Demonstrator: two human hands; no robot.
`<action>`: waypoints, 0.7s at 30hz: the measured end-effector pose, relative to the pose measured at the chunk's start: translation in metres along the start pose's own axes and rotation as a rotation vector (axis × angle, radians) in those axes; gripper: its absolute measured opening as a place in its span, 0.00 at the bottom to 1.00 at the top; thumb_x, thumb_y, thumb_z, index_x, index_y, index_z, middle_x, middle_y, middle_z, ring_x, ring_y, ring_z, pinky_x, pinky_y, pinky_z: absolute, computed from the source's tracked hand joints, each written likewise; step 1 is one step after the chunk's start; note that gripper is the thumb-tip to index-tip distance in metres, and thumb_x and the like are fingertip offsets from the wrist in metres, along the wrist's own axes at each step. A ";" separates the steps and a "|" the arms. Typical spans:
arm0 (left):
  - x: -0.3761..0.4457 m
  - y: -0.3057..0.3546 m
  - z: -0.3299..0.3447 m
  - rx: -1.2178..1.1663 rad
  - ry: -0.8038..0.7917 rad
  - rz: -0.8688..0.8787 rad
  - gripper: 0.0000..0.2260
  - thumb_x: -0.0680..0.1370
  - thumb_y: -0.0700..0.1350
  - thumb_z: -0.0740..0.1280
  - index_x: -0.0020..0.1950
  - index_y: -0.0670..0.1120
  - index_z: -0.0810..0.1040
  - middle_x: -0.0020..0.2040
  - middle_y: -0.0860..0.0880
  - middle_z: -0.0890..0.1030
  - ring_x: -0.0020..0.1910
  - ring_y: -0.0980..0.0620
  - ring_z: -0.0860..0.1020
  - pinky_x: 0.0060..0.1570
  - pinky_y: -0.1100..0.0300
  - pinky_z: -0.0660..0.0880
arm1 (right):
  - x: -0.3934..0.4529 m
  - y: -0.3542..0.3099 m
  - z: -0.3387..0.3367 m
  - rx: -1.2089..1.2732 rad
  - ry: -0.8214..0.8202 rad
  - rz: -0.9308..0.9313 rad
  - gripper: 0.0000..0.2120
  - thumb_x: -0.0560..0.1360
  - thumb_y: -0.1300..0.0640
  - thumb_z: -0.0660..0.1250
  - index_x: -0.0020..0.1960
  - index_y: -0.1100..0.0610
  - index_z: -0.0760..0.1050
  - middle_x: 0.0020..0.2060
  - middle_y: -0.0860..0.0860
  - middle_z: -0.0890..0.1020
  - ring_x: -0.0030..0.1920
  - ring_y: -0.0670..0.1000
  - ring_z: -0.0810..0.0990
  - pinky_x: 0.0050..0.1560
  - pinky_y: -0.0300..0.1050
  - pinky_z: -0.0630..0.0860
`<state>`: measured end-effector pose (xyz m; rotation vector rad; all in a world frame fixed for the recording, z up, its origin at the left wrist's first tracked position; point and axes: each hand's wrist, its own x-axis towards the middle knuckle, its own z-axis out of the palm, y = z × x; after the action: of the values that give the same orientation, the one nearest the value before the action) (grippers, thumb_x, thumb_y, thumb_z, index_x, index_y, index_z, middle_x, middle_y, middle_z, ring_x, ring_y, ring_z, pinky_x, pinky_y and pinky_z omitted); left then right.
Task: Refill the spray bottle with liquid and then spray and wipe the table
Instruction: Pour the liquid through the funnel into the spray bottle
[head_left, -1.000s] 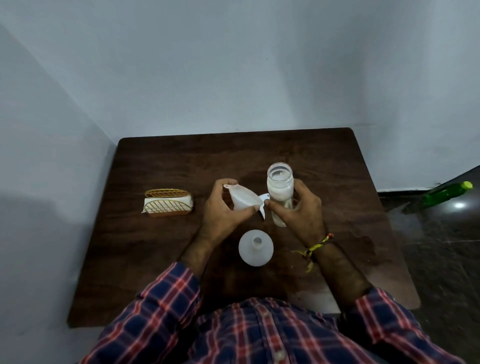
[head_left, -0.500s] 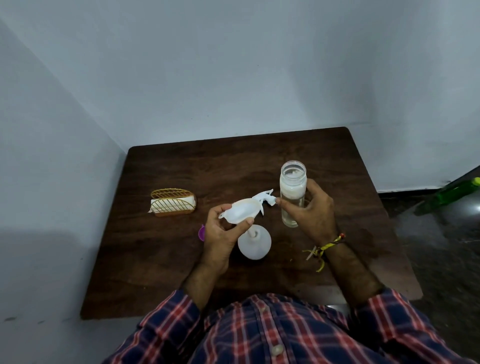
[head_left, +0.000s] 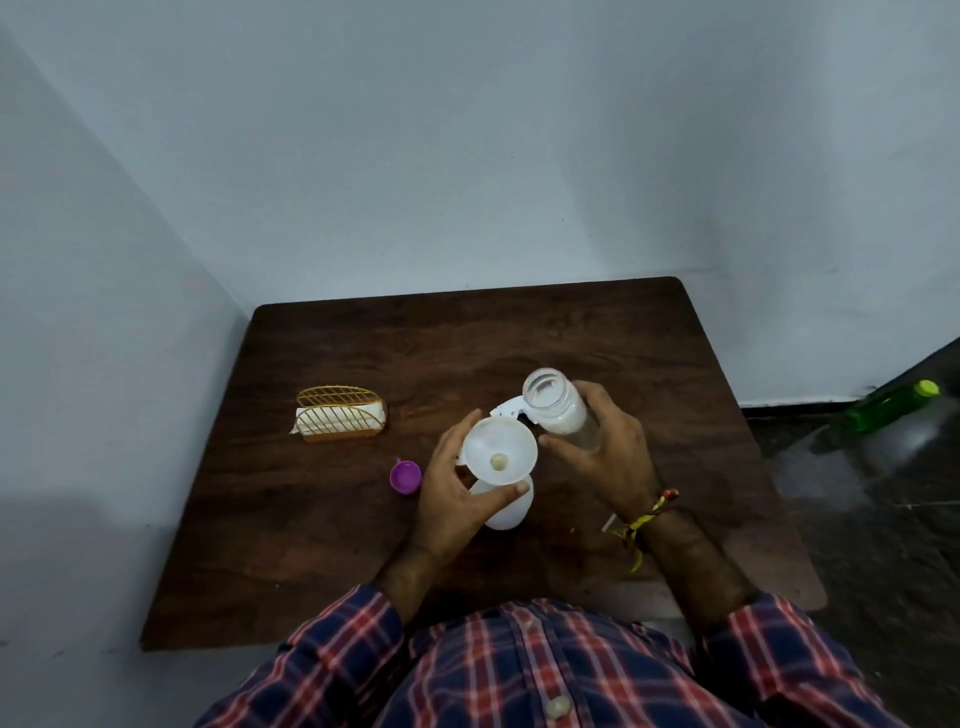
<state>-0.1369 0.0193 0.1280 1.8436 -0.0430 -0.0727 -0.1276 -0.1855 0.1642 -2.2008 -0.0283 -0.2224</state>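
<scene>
A white funnel (head_left: 498, 452) sits in the mouth of the white spray bottle (head_left: 508, 512), which stands upright on the dark wooden table (head_left: 597, 332). My left hand (head_left: 449, 501) wraps around the funnel's rim and the bottle's neck. My right hand (head_left: 615, 460) grips a clear jar (head_left: 558, 410) of whitish liquid, open at the top and tilted with its mouth toward the funnel. No liquid is seen leaving the jar. The white spray head (head_left: 511, 408) lies on the table behind the funnel, partly hidden by the jar.
A purple cap (head_left: 405, 475) lies just left of my left hand. A gold wire holder with white napkins (head_left: 340, 421) stands at the table's left. Walls close off the far and left sides. A green bottle (head_left: 891, 408) lies on the floor at the right.
My left hand has turned the funnel upright and set it into the spray bottle's mouth. My right hand has lifted the jar off the table and tilted it toward the funnel.
</scene>
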 end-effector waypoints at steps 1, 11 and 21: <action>-0.001 0.001 0.000 0.025 0.006 0.030 0.42 0.61 0.51 0.83 0.72 0.53 0.69 0.67 0.59 0.74 0.66 0.60 0.72 0.62 0.62 0.74 | -0.003 0.001 0.001 -0.033 -0.018 0.007 0.29 0.68 0.49 0.80 0.64 0.51 0.71 0.56 0.44 0.82 0.55 0.48 0.82 0.54 0.53 0.81; -0.003 0.006 0.005 0.062 -0.008 0.058 0.40 0.63 0.51 0.82 0.71 0.52 0.69 0.64 0.62 0.73 0.64 0.66 0.71 0.62 0.65 0.72 | -0.016 0.012 0.005 -0.299 -0.074 -0.006 0.25 0.71 0.44 0.74 0.66 0.46 0.74 0.58 0.44 0.82 0.55 0.50 0.82 0.52 0.49 0.79; 0.005 0.002 0.003 0.116 0.000 0.166 0.38 0.64 0.48 0.82 0.70 0.45 0.71 0.68 0.54 0.73 0.67 0.60 0.70 0.64 0.65 0.70 | -0.007 0.023 -0.006 -0.572 -0.035 -0.110 0.29 0.68 0.56 0.77 0.68 0.49 0.76 0.59 0.52 0.83 0.57 0.58 0.82 0.54 0.54 0.78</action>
<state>-0.1318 0.0158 0.1288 1.9490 -0.2031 0.0469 -0.1333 -0.2035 0.1486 -2.7771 -0.1186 -0.2785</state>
